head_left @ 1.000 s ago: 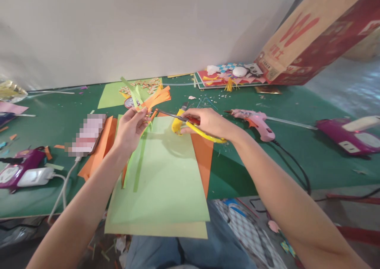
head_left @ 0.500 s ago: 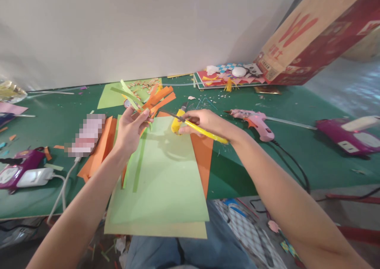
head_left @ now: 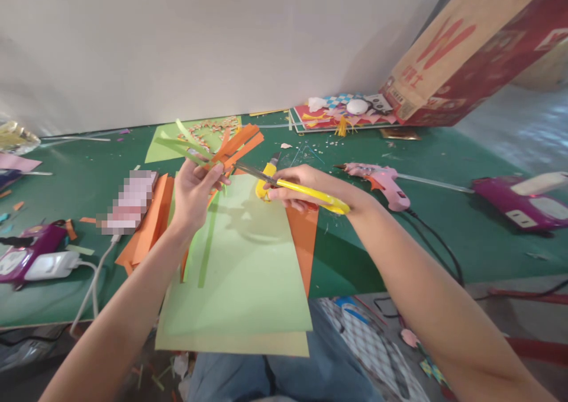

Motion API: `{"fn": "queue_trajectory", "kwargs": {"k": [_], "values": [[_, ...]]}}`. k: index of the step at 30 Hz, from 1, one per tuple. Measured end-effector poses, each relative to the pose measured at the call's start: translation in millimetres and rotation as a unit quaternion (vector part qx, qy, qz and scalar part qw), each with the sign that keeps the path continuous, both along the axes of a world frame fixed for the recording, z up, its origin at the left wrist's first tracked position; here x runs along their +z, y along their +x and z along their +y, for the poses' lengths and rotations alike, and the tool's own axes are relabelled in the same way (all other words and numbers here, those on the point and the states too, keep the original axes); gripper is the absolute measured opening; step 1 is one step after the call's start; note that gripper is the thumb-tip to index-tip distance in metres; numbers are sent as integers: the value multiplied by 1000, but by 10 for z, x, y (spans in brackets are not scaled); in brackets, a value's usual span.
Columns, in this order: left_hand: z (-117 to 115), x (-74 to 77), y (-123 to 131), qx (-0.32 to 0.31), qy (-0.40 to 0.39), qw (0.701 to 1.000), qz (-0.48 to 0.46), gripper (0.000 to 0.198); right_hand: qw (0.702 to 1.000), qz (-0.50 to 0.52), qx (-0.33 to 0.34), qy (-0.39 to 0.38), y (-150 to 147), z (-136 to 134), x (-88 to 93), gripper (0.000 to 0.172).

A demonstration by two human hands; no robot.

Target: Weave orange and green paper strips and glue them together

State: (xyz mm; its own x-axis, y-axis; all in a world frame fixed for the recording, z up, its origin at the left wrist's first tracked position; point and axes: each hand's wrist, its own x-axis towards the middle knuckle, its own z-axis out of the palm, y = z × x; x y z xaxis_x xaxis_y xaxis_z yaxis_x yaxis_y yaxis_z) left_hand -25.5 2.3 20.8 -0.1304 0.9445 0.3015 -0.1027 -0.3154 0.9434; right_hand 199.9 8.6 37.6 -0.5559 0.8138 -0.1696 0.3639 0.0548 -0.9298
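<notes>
My left hand is closed round a bunch of orange and green paper strips, which fan out up and to the right above the table. In my right hand are yellow-handled scissors, fingers closed on the handles. The scissor blades point left and reach the strips beside my left fingers. Under both hands lies a light green paper sheet on top of an orange sheet. A yellow utility knife rests on the sheet just behind the scissors.
A pink glue gun with a black cable lies right of my hand. A purple device sits far right, another purple device with a white charger far left. A cardboard box leans at back right. Paper scraps litter the green table.
My left hand has tilted the strips so they fan further right. The scissors have swung left until their blades meet the strips, and my right hand has dropped slightly.
</notes>
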Motion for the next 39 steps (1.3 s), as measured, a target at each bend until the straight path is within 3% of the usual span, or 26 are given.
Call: {"fn": "queue_trajectory", "kwargs": {"k": [9,26,39], "values": [[-3,13,12,13,14,1000,5,29,1000,2,12,-5,4,6,-3,34],[-63,5,103,-40,-56,996,55,34,999,32,29,1,-121,-85,20,35],[-72,7,98,-67,-64,995,22,33,999,53,9,0,-133,-63,-39,36]]}}
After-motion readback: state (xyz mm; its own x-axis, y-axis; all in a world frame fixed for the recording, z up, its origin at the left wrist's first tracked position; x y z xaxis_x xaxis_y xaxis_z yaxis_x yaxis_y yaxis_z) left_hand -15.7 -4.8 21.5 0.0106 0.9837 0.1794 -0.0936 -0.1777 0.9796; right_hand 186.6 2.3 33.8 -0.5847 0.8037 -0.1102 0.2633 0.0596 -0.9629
